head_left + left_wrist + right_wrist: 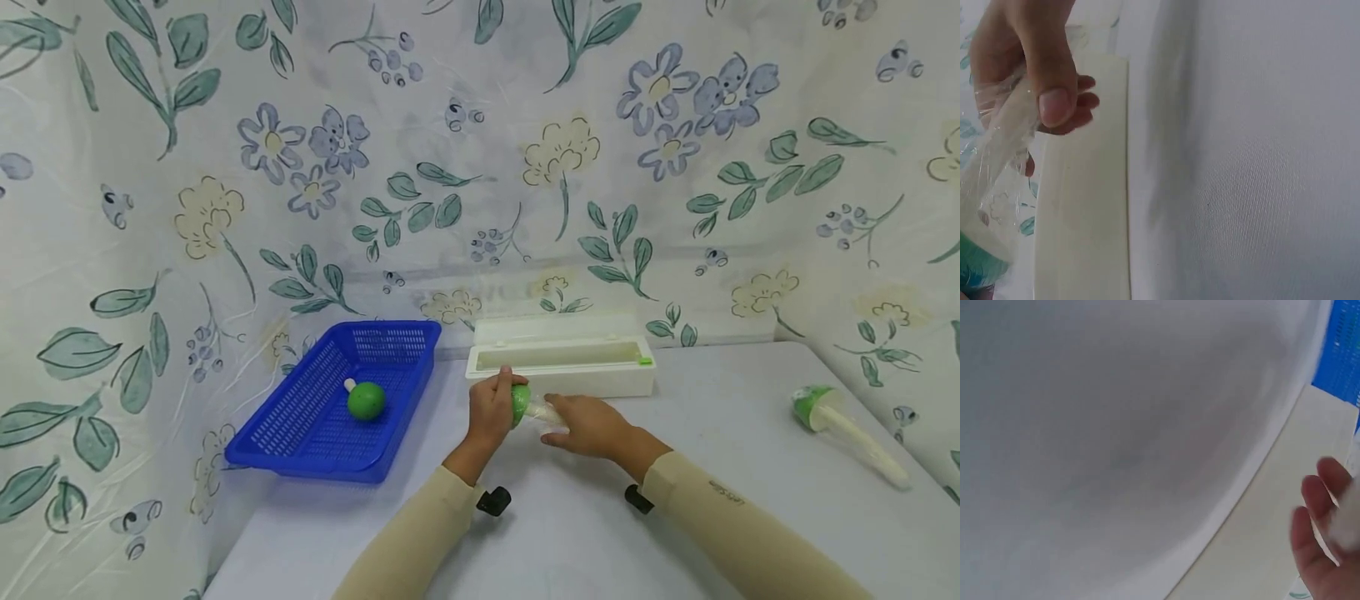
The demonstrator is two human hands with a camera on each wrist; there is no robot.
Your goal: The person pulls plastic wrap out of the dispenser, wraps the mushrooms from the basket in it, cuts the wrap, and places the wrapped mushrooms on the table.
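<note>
A toy vegetable (pixel 528 406) with a green head and a white stem, covered in clear film, lies on the table in front of the white film dispenser box (pixel 562 367). My left hand (pixel 491 410) grips its green head. My right hand (pixel 588 425) pinches the film-wrapped stem (pixel 1004 137) between thumb and fingers. In the left wrist view the right hand's thumb (pixel 1054 100) presses on the film, and the green head (pixel 979 265) shows at the bottom left. The right wrist view shows only the fingertips (pixel 1316 512) beside the box (pixel 1254 537).
A blue plastic basket (pixel 315 433) stands at the left with another green and white toy vegetable (pixel 365 400) inside. A third, wrapped in film (pixel 840 421), lies at the table's right side. A floral cloth backs the table. The table's edge (pixel 247 533) runs at the lower left.
</note>
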